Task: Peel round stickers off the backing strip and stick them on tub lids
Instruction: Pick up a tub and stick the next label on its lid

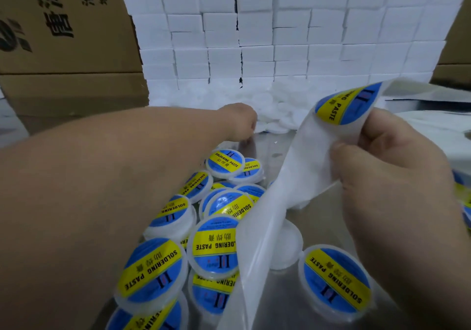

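A wall of stacked white boxes (293,31) stood at the far side of the table (318,227), with a printed cardboard box (63,36) at the far left. Across the near left of the table lay more than a dozen labelled tubs (215,246), each lid carrying a blue-and-yellow "Soldering Paste" sticker, and one more sat apart at the near right. Judged by that pile, the job was well under way.

The backing strip (293,166) hung down over the middle of the table, most of its visible length bare, pinched between the thumb and fingers of the right hand (382,166). The left hand (239,121) reached to the heap of plain white lids (275,110) at the foot of the boxes; its fingers were hidden, so whether it held one could not be told. One round sticker (346,105) showed at the top of the strip, not yet peeled. Many unlabelled lids were left to do.
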A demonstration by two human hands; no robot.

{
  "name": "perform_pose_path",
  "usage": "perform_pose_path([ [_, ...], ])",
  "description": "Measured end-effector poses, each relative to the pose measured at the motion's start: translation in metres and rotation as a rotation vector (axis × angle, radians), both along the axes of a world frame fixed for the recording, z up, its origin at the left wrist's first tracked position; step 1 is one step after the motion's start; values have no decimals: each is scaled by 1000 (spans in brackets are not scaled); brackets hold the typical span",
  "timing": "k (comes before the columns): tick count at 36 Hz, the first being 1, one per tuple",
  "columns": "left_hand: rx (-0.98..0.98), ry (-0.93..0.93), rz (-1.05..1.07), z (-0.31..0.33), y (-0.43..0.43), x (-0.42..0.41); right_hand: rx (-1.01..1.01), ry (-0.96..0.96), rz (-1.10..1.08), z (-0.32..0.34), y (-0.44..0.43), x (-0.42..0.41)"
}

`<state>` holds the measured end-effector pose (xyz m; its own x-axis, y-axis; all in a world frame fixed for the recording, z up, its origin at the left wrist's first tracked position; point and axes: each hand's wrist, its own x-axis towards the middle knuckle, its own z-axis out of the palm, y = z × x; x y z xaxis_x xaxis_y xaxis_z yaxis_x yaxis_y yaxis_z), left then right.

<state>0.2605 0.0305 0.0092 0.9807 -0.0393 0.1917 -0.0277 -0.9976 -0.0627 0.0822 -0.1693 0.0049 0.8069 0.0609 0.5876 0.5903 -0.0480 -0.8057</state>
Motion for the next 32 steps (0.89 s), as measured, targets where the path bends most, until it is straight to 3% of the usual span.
perform_pose_path([
  [4,-474,-126,33,12,-6,-9,48,37,-4,1,3,-3],
  [11,-1638,-321,50,58,-17,-70,101,63,-42,4,4,-3],
  [16,-1993,-340,-21,71,-23,-140,134,17,-64,7,5,-3],
  [20,-1946,-298,-73,61,-35,-189,122,-4,-45,8,6,-4],
  [24,-1780,-414,-97,40,-57,-216,16,-21,-35,8,7,-6],
  [28,-1398,-514,-219,23,-67,-215,-77,10,-41,7,7,-4],
  [32,-986,-456,-362,12,-64,-219,-144,6,-50,7,6,-3],
])
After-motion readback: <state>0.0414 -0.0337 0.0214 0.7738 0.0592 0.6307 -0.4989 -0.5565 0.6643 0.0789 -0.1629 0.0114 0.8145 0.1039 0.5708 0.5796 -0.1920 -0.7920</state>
